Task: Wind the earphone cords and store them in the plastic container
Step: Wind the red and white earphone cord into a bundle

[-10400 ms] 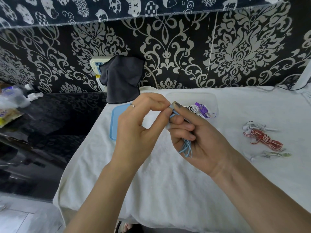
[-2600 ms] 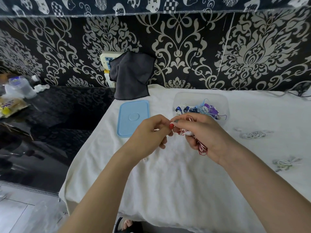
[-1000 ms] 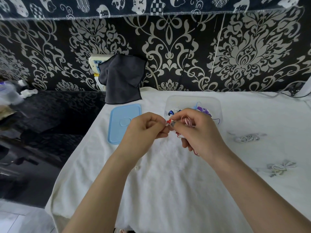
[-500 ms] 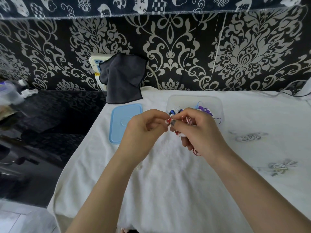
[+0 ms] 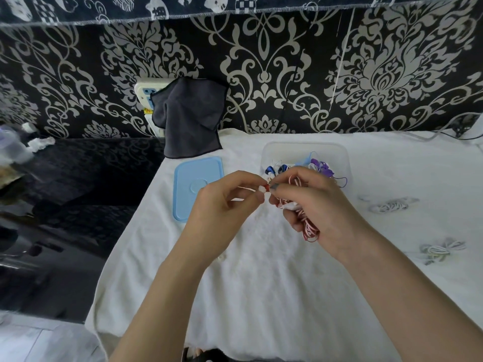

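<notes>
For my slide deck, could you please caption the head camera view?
Both hands wind a red-and-white earphone cord before a clear plastic container.

No readable text, labels, brands or numbers anywhere. The wall socket plate (image 5: 146, 91) had blue markings and a small yellow sticker below it, both too blurred to read. The blue lid (image 5: 198, 186) showed only a plain embossed circle, no lettering. The fabric strip along the top (image 5: 183, 6) carried cat and checker prints, no characters I could make out.
</notes>
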`<state>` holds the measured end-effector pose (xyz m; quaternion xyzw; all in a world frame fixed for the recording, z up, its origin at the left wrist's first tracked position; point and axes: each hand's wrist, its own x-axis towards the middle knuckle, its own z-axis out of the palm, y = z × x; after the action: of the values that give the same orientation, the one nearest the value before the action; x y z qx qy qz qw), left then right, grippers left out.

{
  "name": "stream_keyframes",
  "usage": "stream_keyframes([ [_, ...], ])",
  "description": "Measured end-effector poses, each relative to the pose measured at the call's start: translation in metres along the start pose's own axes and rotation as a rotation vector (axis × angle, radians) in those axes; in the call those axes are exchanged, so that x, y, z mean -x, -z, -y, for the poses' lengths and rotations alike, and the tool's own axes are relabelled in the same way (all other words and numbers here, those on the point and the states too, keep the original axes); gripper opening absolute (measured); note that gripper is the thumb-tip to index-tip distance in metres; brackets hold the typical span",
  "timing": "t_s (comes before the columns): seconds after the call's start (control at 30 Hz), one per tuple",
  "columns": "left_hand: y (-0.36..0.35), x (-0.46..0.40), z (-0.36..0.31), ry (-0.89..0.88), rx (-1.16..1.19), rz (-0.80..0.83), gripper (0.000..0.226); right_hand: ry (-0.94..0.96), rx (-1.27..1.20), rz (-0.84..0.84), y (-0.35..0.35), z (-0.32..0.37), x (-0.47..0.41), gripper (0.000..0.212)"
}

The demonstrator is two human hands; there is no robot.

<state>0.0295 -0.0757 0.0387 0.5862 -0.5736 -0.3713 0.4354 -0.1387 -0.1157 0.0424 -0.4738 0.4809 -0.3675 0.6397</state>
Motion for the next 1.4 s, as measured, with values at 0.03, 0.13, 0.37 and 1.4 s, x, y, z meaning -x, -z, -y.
stream_keyframes([
  [0.03, 0.001, -0.001, 0.001, 0.005, 0.016, 0.01, 0.019, -0.005, -0.008, 0.003, -0.001, 0.0, -0.001, 0.005],
  [0.13, 0.004, -0.003, 0.002, 0.018, 0.087, 0.028, 0.017, -0.013, -0.02, 0.03, -0.002, -0.001, -0.005, 0.006],
  [0.37, 0.006, -0.006, 0.002, 0.048, 0.234, 0.064, 0.014, 0.004, -0.062, 0.076, 0.001, 0.0, -0.009, 0.008],
  [1.4, -0.009, -0.011, 0.002, 0.087, 0.419, 0.047, 0.009, -0.03, -0.182, 0.053, 0.008, -0.006, -0.013, 0.015],
])
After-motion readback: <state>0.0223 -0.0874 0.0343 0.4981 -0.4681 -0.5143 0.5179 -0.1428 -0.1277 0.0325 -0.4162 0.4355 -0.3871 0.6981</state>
